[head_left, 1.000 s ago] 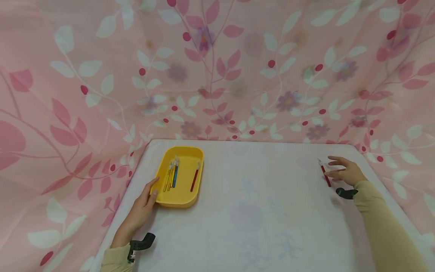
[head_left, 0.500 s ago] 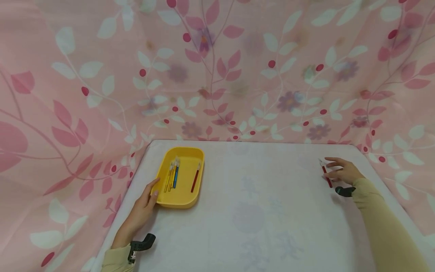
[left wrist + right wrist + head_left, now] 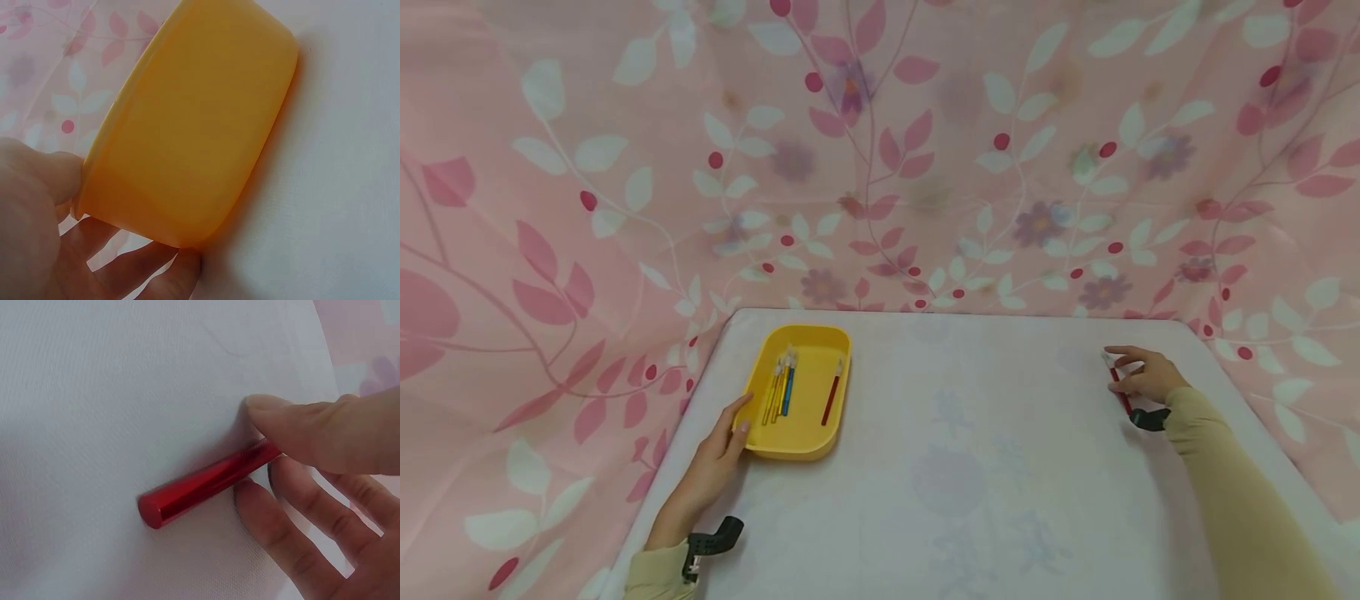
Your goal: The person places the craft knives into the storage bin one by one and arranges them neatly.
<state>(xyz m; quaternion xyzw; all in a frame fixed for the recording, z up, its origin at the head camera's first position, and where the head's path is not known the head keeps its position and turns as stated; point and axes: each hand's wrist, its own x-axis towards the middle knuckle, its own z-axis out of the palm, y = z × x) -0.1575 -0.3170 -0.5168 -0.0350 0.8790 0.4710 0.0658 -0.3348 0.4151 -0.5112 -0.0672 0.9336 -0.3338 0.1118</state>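
My left hand (image 3: 715, 457) grips the near left corner of a yellow plastic tray (image 3: 808, 448), with the thumb at the rim and fingers against the outer wall. Inside lie several slim pen-shaped tools that look like craft knives: yellow and blue ones (image 3: 787, 392) in a bunch, and a red one (image 3: 830, 402) apart at the right. At the table's right side, my right hand (image 3: 1152, 379) pinches another red craft knife (image 3: 206, 484) between thumb and fingers. Its handle lies on the cloth, the flat end sticking out. The thumb hides part of it in the right wrist view.
A white cloth with faint prints covers the table (image 3: 947, 533). Pink flowered fabric (image 3: 880, 167) hangs behind and at both sides. A dark camera mount sits on each wrist, the left one (image 3: 715, 536) and the right one (image 3: 1150, 418).
My right hand has moved left, over the red craft knife, and its thumb and fingers have come round the handle. The left hand and the tray stay in place.
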